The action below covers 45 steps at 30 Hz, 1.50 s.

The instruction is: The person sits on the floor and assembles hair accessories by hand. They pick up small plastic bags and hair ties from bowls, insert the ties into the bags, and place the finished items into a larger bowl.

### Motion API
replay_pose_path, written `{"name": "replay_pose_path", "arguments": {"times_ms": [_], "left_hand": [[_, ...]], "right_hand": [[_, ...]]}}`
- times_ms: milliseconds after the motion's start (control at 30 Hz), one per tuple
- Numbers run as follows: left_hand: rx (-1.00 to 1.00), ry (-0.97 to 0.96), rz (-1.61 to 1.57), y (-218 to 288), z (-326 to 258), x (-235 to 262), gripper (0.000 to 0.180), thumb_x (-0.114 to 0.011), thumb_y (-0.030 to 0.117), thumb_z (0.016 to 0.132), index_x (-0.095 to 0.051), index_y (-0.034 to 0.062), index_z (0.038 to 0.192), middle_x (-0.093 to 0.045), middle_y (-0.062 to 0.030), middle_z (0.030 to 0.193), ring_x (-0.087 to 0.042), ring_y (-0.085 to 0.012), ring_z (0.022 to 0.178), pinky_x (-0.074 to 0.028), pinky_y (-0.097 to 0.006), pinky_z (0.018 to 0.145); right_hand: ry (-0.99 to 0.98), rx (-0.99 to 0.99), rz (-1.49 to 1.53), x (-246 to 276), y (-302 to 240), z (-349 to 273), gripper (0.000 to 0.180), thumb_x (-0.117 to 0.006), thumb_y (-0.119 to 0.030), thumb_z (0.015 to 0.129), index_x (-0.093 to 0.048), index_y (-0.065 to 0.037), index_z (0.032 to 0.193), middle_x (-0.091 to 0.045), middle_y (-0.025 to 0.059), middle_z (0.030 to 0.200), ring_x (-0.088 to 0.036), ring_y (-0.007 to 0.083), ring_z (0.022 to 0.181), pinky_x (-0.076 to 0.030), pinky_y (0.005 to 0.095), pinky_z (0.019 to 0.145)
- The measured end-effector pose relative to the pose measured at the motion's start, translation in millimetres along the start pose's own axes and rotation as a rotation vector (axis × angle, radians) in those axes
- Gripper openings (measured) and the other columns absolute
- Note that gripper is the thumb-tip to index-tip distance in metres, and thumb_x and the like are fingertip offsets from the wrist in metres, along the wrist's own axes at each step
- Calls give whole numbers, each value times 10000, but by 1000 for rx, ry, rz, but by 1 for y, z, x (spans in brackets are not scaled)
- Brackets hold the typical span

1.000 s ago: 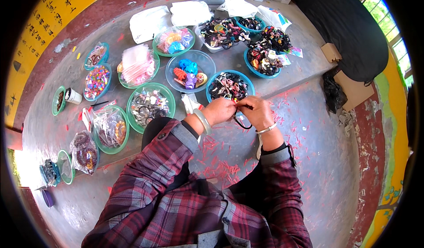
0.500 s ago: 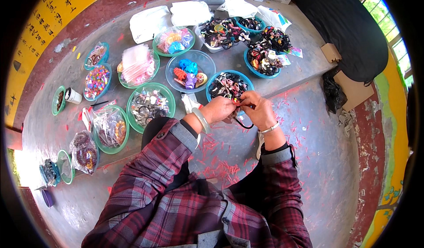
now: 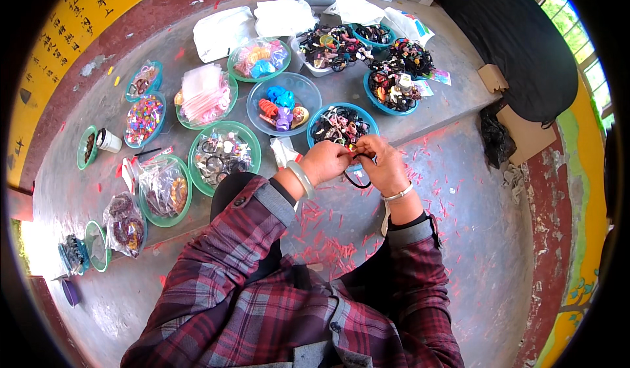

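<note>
Black cord [image 3: 357,187], pinched in the grip of the left hand [image 3: 325,162] and right hand [image 3: 390,171], loops out just beneath.

This seems to be an improvised handicraft workplace, perhaps half open to outdoors. On the grey concrete platform [image 3: 453,102] stand many bowls [image 3: 303,96] with hair ties [image 3: 340,125] and small ornaments [image 3: 283,118]. Before the platform, red scraps [image 3: 335,253] lie scattered. Beyond its left side rises a yellow painted wall [image 3: 49,73]; beyond its right, bars [image 3: 594,73] show greenery [image 3: 559,17].
</note>
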<state>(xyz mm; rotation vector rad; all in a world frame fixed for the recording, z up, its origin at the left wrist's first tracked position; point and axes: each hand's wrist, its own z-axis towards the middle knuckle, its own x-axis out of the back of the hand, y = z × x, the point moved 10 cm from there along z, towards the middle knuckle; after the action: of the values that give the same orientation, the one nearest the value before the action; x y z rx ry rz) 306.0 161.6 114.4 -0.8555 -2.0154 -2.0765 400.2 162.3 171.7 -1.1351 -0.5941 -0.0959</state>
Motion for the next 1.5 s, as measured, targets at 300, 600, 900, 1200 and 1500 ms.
{"name": "replay_pose_path", "arguments": {"times_ms": [300,600,900,1200,1500], "left_hand": [[46,-41,-106,-11,1,-9,266,-525,227,844,-607,-7,747,-567,-49,588,-552,-124,528,-444,-264,503],[132,-47,-164,-15,-2,-8,197,-532,219,777,-625,55,721,-576,-119,569,-588,-214,540,-454,-322,543],[169,-118,-400,-18,-3,-19,228,-494,183,806,-608,-6,749,-589,-95,626,-609,-194,545,-503,-305,516],[276,-186,-612,-11,-9,-18,288,-415,198,846,-566,-2,989,-616,-96,860,-620,-181,747,-528,-282,525],[270,-192,-745,-9,-11,-19,280,-385,179,863,-548,2,1006,-610,-86,875,-618,-172,765,-524,-265,551]], "right_hand": [[-47,340,-517,-2,-53,0,247,-537,51,666,-523,-50,891,-562,125,703,-543,313,684,-441,391,588],[-47,216,-331,-2,-40,1,283,-543,62,671,-531,-61,925,-595,103,738,-556,302,708,-453,369,610],[-65,174,-311,-2,-38,3,395,-572,74,597,-539,-86,957,-625,70,733,-549,274,751,-437,358,663],[-142,256,-316,-5,-43,1,405,-588,27,609,-547,-110,988,-624,44,707,-537,256,768,-419,359,718],[-75,219,-361,-6,-41,2,483,-617,-21,616,-537,-123,1081,-622,-3,708,-529,211,813,-383,340,776]]}}
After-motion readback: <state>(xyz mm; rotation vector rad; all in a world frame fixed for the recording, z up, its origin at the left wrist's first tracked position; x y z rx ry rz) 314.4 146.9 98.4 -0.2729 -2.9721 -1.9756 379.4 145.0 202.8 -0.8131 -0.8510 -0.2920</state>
